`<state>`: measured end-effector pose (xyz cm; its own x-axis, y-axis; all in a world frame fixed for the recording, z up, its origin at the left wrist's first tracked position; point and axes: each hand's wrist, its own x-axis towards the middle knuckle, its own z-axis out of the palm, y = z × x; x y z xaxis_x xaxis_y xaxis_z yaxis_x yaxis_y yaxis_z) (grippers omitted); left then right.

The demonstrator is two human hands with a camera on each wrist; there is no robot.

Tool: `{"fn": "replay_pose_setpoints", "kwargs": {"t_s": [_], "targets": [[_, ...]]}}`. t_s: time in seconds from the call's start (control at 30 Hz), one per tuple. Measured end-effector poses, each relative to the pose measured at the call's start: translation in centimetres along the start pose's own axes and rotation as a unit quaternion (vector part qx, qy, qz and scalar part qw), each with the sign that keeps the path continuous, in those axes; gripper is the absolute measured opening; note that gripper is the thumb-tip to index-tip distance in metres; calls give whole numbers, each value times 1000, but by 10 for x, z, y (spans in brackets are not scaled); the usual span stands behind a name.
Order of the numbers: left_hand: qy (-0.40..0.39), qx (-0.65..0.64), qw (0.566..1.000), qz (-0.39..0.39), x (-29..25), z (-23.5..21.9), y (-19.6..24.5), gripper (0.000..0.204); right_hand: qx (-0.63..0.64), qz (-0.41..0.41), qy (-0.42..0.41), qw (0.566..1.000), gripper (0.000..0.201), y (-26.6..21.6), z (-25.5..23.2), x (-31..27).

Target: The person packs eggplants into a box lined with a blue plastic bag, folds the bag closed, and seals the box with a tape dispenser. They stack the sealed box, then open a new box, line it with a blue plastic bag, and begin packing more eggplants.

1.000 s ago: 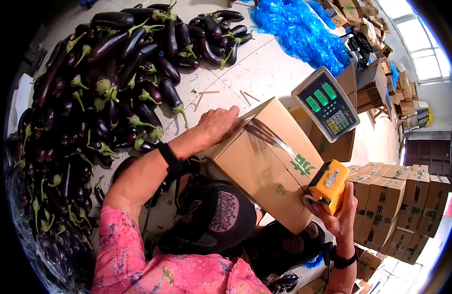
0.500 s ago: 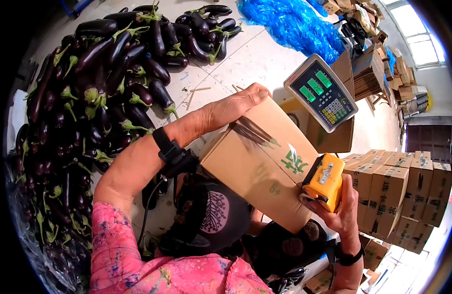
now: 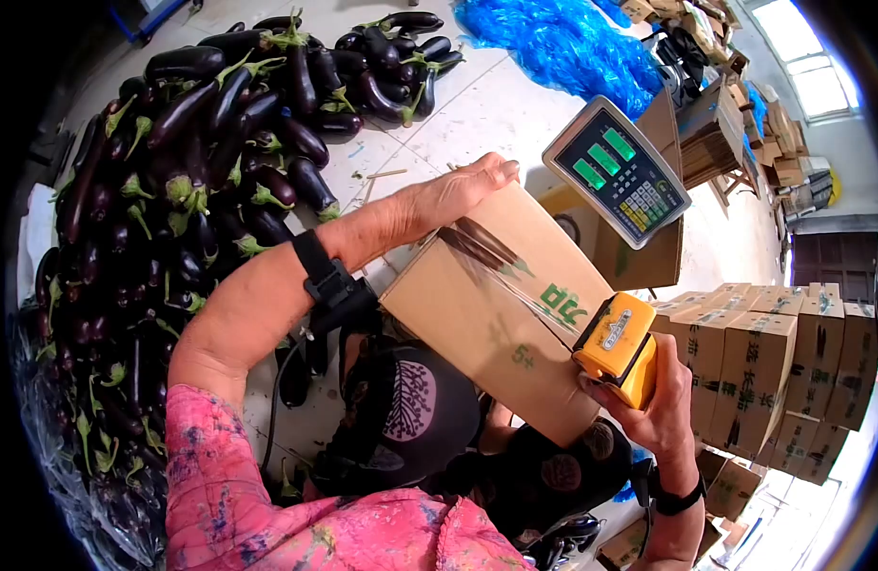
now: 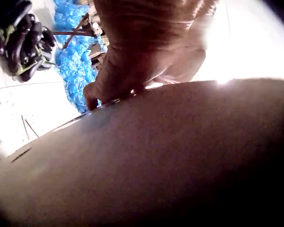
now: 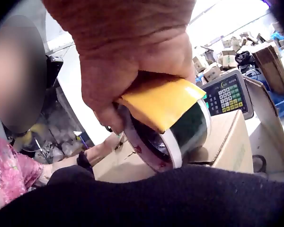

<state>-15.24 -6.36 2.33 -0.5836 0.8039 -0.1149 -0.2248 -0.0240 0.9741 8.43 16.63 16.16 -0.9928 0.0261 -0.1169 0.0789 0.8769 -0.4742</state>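
A brown cardboard box (image 3: 477, 309) with a printed eggplant picture and green characters lies tilted in front of the person's knees. My left hand (image 3: 463, 190) grips its far upper edge, fingers bent over the rim and partly hidden behind it; the left wrist view shows the hand (image 4: 154, 52) along that edge. In my right hand (image 3: 662, 395) is a yellow packing tape dispenser (image 3: 618, 335), held against the box's right end. The right wrist view shows the tape roll (image 5: 154, 146) inside the dispenser. A shiny strip of tape (image 3: 534, 306) runs along the box's seam.
A large heap of eggplants (image 3: 172, 181) covers the floor at left. Behind the box stands a scale display (image 3: 618, 171) with lit green digits. Blue plastic film (image 3: 562, 57) lies farther back. Packed boxes (image 3: 753, 371) are stacked at right.
The left hand has shifted onto the box's upper corner and edge. The dispenser, in the right hand, has moved slightly left and up in view, staying at the box's right end.
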Motion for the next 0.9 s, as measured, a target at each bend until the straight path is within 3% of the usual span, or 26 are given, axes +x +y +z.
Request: {"fn": "replay_pose_setpoints", "kwargs": {"t_s": [0.1, 0.2, 0.3, 0.4, 0.53, 0.63, 0.67, 0.77, 0.9], "targets": [[80, 226, 970, 26, 10, 10, -7, 47, -24, 1, 4, 1000, 58, -2, 0, 0], [147, 406, 902, 24, 5, 23, -2, 48, -42, 1, 0, 999, 57, -3, -1, 1], [144, 514, 845, 23, -7, 38, 22, 54, -64, 7, -30, 997, 55, -6, -6, 4], [172, 592, 769, 169, -3, 37, 7, 58, -100, 2, -44, 994, 55, -9, -8, 1], [160, 573, 790, 145, -3, 37, 10, 47, -117, -8, -44, 992, 54, -5, -11, -9], [106, 614, 781, 42, -3, 39, 20, 37, -128, -2, -34, 991, 53, 2, -16, -23], [58, 689, 700, 178, -3, 31, 11, 28, -128, 3, -28, 991, 53, 5, -17, -28], [50, 713, 673, 192, -2, 28, 11, 26, -118, 39, -39, 991, 49, 19, -25, -55], [87, 670, 719, 165, -3, 35, 15, 26, -95, 72, -25, 993, 50, 56, -21, -92]]}}
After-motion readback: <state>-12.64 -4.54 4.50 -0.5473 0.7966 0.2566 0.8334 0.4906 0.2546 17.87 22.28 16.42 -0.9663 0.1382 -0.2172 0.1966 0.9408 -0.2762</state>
